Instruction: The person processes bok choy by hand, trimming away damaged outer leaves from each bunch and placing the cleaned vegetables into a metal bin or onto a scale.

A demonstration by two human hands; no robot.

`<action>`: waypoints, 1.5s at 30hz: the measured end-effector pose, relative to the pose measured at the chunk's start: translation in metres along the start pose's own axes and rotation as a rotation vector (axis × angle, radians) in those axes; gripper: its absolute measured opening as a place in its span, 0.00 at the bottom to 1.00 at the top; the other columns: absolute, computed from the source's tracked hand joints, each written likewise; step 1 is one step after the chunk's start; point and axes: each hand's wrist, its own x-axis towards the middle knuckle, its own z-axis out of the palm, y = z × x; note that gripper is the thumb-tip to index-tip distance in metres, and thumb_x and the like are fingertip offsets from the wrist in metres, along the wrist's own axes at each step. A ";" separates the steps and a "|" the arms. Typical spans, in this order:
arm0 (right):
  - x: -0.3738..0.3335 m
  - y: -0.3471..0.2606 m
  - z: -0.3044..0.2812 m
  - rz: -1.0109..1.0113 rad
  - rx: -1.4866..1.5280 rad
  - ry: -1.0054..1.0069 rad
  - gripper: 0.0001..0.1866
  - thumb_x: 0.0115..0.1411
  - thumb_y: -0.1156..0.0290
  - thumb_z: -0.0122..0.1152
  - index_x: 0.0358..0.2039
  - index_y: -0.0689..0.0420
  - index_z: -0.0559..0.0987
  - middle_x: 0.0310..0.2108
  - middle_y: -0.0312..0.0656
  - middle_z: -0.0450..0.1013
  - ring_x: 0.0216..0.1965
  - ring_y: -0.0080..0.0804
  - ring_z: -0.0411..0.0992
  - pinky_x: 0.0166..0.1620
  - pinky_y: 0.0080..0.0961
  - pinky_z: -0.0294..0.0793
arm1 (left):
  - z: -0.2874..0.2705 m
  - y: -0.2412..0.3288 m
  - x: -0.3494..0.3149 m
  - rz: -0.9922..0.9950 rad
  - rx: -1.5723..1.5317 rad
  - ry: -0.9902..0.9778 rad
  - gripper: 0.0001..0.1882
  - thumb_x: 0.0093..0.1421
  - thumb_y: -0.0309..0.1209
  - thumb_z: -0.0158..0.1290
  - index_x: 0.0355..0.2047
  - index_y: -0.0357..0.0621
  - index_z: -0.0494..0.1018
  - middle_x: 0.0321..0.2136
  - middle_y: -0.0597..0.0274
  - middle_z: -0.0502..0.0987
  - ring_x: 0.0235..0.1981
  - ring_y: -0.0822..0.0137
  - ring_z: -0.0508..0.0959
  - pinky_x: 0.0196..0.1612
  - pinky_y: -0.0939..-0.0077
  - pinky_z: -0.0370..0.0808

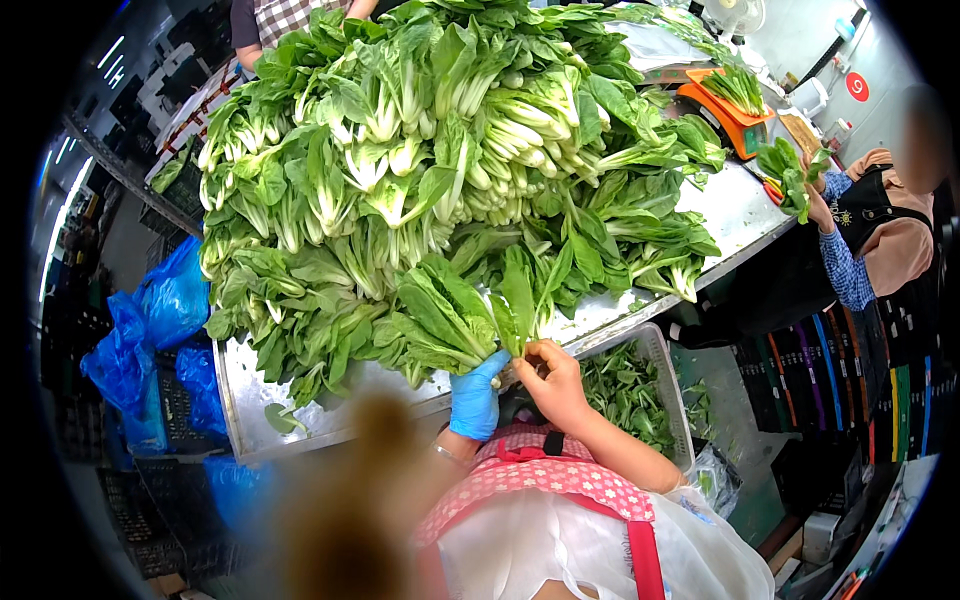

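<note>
Leafy greens (445, 310) sit in a bunch at the near edge of the big heap (400, 150), where I see the blue-gloved left hand (475, 400) grasping their base and the bare right hand (553, 385) pinching a leaf (514, 308) just beside them. Under the heap I make out the metal desk (252, 405), and below the heap, to its near right, a crate (672, 390) of loose leaves. To the right of the heap, a co-worker (895, 245) holds another bunch (788, 178) near an orange scale (752, 137), and blue plastic bags (175, 295) lie to the heap's left.
</note>
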 end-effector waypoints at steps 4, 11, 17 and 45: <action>-0.006 0.022 0.001 0.276 0.324 -0.048 0.07 0.56 0.72 0.57 0.30 0.63 0.74 0.25 0.33 0.70 0.26 0.16 0.66 0.29 0.16 0.65 | 0.007 -0.001 -0.007 -0.002 -0.054 0.041 0.13 0.53 0.20 0.52 0.40 0.42 0.70 0.34 0.65 0.74 0.33 0.73 0.75 0.35 0.81 0.71; -0.013 0.032 -0.002 0.296 0.430 -0.093 0.08 0.58 0.71 0.56 0.33 0.62 0.74 0.26 0.31 0.71 0.27 0.14 0.66 0.31 0.13 0.65 | 0.003 -0.001 -0.018 -0.015 -0.105 -0.037 0.20 0.51 0.18 0.52 0.46 0.41 0.67 0.40 0.63 0.73 0.41 0.69 0.74 0.43 0.76 0.72; -0.019 0.005 -0.008 -0.121 0.023 0.017 0.09 0.56 0.73 0.55 0.34 0.66 0.74 0.28 0.44 0.70 0.26 0.30 0.69 0.30 0.23 0.67 | -0.005 -0.001 -0.027 0.039 0.084 -0.109 0.19 0.52 0.20 0.52 0.47 0.39 0.68 0.44 0.63 0.72 0.42 0.70 0.73 0.45 0.78 0.70; 0.047 0.020 -0.022 0.318 0.506 0.083 0.08 0.54 0.71 0.62 0.30 0.62 0.75 0.25 0.36 0.72 0.23 0.20 0.69 0.27 0.16 0.67 | -0.032 0.012 0.004 -0.058 -0.105 -0.009 0.16 0.53 0.20 0.52 0.43 0.41 0.65 0.34 0.57 0.75 0.37 0.62 0.76 0.36 0.72 0.74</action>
